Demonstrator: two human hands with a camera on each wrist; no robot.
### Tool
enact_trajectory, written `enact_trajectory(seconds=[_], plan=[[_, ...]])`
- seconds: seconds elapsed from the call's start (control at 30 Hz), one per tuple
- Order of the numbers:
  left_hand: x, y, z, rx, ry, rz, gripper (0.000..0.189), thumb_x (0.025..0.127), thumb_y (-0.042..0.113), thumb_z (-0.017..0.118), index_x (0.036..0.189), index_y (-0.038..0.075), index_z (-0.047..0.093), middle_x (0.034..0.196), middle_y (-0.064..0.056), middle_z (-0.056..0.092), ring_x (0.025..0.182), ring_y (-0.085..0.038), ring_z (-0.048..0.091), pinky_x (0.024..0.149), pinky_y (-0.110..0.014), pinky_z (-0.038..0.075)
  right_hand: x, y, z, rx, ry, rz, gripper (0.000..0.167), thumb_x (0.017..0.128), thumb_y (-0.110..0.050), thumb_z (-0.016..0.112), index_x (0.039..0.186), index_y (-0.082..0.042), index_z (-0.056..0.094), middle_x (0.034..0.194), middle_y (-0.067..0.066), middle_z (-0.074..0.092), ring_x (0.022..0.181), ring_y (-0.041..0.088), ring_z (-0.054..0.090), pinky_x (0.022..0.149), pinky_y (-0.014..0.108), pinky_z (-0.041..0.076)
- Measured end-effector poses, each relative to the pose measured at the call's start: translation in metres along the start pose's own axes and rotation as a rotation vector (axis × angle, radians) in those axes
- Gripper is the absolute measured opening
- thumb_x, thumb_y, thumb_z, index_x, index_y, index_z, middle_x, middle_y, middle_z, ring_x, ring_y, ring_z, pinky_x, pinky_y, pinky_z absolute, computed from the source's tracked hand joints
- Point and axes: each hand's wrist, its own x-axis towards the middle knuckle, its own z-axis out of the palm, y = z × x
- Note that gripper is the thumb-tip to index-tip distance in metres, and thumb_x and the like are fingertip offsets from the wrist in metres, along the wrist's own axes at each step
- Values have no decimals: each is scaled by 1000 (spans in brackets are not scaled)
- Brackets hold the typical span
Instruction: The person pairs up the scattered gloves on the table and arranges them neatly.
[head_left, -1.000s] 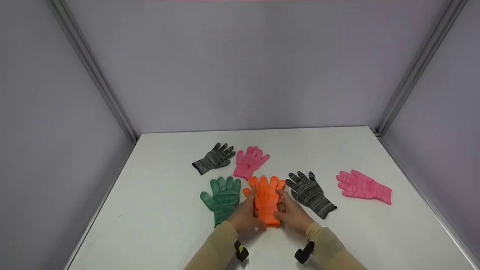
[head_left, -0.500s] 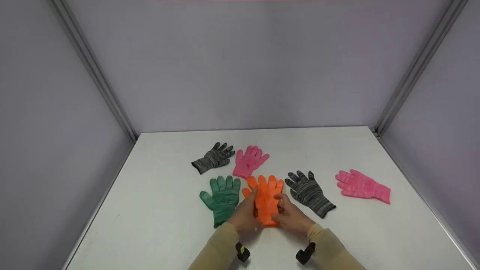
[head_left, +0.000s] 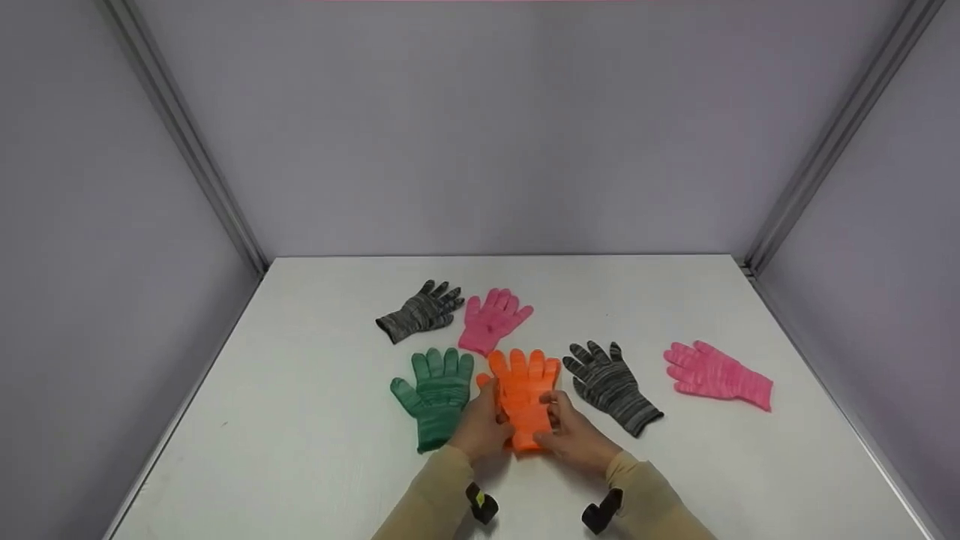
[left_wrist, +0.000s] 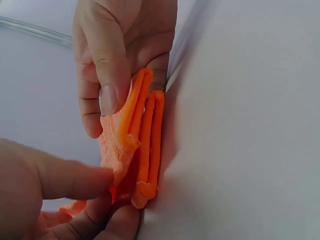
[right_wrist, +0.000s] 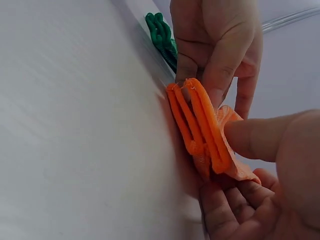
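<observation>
The head view showed the orange gloves (head_left: pixel 527 405) near the middle of the table (head_left: pixel 300 465), one over the other, between the left hand (head_left: pixel 482 429) and the right hand (head_left: pixel 577 435). Both hands had their fingers curled in a narrow pinch on the sides, thumbs above and other fingers below; the wrist views bore this out. Whether the stack touched the tabletop could not be told. The likeliest trouble was the layers sliding out of line: the upper cuff (left_wrist: pixel 131 110) and lower cuff (left_wrist: pixel 150 145) stood a little apart, so a pinch bearing mostly on the top one could have let the other sag or drop. A sideways sweep might also have dragged the green glove (head_left: pixel 442 394), close by the left hand, or the front gray glove (head_left: pixel 615 386) on the right; a forward push risked nudging the back pink glove (head_left: pixel 491 322), just past the orange fingertips. The table's side edges lay well apart from the work, and its back edge met the wall (head_left: pixel 487 150) beyond the gloves. The roomiest stretch ran left of the green one; the near edge was out of frame.
</observation>
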Motion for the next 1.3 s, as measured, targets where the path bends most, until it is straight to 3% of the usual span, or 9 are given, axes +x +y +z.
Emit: enact_trajectory(seconds=[0.1, 0.2, 0.33, 0.53, 0.87, 1.03, 1.3], plan=[[-1, -2, -2, -14, 23, -27, 66, 87, 1, 61, 146, 3, 32, 142, -13, 47, 126, -28, 46, 106, -49, 35, 0, -1, 1, 33, -7, 12, 60, 95, -20, 60, 140, -4, 22, 141, 26, 41, 124, 35, 45, 101, 52, 37], [-2, -3, -4, -17, 32, -21, 57, 86, 0, 60, 139, 2, 39, 115, -12, 60, 100, -25, 57, 90, -44, 48, -1, -1, 0, 50, -8, 14, 66, 96, -21, 59, 144, -3, 17, 140, 26, 43, 123, 34, 46, 101, 51, 36], [-4, -1, -3, -29, 27, -25, 49, 85, 6, 65, 131, 4, 47, 87, -4, 57, 77, -19, 52, 68, -34, 46, -3, -1, -2, 44, -4, 3, 67, 97, -21, 58, 145, -2, 15, 135, 23, 48, 121, 33, 48, 100, 50, 37], [-3, 0, 0, -76, 24, -60, 37, 84, 7, 70, 116, 9, 53, 83, -2, 55, 72, -17, 52, 62, -28, 45, -2, -1, -2, 38, 13, 2, 66, 97, -20, 57, 145, -3, 15, 141, 27, 42, 125, 36, 45, 102, 54, 34], [-3, -6, 6, -70, 103, -5, 54, 80, -5, 67, 129, 5, 45, 85, -1, 56, 75, -16, 52, 64, -28, 47, 0, 1, 2, 33, 32, 37, 76, 95, -22, 60, 149, -4, 9, 144, 28, 38, 128, 35, 43, 105, 55, 31], [-3, -8, 10, -99, 129, -29, 51, 83, -2, 67, 127, 8, 45, 87, -1, 56, 77, -16, 53, 67, -29, 47, -2, 1, 4, 20, 22, 44, 78, 95, -25, 61, 150, -4, 10, 144, 31, 36, 128, 38, 42, 104, 57, 32], [-4, -5, 13, -49, 200, -22, 36, 88, -1, 61, 119, 7, 46, 89, -1, 58, 79, -16, 53, 76, -32, 51, -4, 1, 3, -11, -1, 20, 79, 96, -29, 60, 151, -4, 9, 143, 29, 37, 127, 36, 43, 102, 52, 36]])
